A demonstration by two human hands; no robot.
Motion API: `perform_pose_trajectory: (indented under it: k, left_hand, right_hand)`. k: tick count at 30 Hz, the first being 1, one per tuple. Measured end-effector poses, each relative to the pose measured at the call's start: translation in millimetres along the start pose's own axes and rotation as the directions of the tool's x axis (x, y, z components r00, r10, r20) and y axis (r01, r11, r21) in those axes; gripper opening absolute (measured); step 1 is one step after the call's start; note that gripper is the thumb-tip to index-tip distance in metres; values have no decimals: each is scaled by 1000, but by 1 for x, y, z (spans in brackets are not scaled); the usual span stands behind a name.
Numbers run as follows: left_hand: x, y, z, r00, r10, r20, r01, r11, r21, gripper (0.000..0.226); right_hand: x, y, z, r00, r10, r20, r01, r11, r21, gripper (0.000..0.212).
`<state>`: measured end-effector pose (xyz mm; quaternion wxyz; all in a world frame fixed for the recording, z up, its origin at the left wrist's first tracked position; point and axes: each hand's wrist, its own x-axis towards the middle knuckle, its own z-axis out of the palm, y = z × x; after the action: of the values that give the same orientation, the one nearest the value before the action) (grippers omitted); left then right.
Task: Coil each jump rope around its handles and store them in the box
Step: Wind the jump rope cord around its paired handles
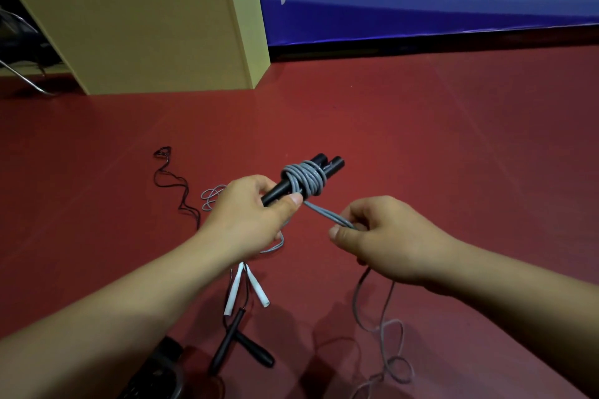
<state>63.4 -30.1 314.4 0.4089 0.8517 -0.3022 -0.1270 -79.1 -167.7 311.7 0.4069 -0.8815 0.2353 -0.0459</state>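
Red flooring (421, 146) fills your view, with a blue banner (421, 10) with pale lettering along its far edge and a tan cardboard box (146, 26) standing at the far left, well apart from your hands. Nothing lies between you and the box except a thin black cord (171, 181) snaking on the floor. Near your left forearm lie two white handles (246, 288) and, closer to you, two black handles (240, 343) crossed over each other.

Your left hand (249, 214) grips a pair of black handles (324, 163) held side by side above the floor; their long axis runs from your palm up and away to the right, free ends pointing toward the banner. Grey rope (303, 180) is wound in several tight turns around their middle. Your right hand (385, 236) pinches the doubled rope just beside the coil, pulled straight. The loose remainder (385, 334) hangs below that hand and loops on the floor at the near right.
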Motion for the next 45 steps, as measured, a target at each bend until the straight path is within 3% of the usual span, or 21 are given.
perform_pose_trajectory:
  k: [8,13,16,19,23,27,30,35,40,45]
  left_hand:
    - [11,-7,-3,987,102,-122,-59,949,310,22]
    - [22,-19,-14,986,20,-167,40,937,347,23]
    - [20,-24,-12,995,6,-96,32,919,393,23]
    - [16,-26,-6,998,-5,69,-28,879,476,25]
    - [7,-23,5,947,-1,321,-187,810,555,27]
    - [-4,-12,12,891,38,453,-323,754,572,29]
    - [-9,-11,14,832,40,554,-368,786,496,29]
    - [-12,-11,11,741,91,665,-391,864,318,24]
    - [-14,-6,5,685,147,714,-214,977,4,22]
    - [-15,1,-4,653,207,728,-67,974,-217,14]
  right_hand:
    - [2,2,0,997,43,67,-44,999,7,18]
    - [1,6,-2,995,59,79,-63,997,49,20]
    - [1,6,-3,999,-8,34,7,1000,26,22]
    - [1,7,-5,998,-65,1,64,995,70,23]
    - [1,2,-11,990,-125,-72,130,989,67,22]
    - [4,4,-14,982,-113,-149,125,990,72,23]
    - [7,9,-17,978,-102,-184,101,995,-16,24]
    - [14,18,-17,976,-76,-205,74,997,-17,19]
    - [21,22,-22,973,-50,-225,59,998,33,16]
    - [26,17,-31,981,-2,-196,50,970,236,18]
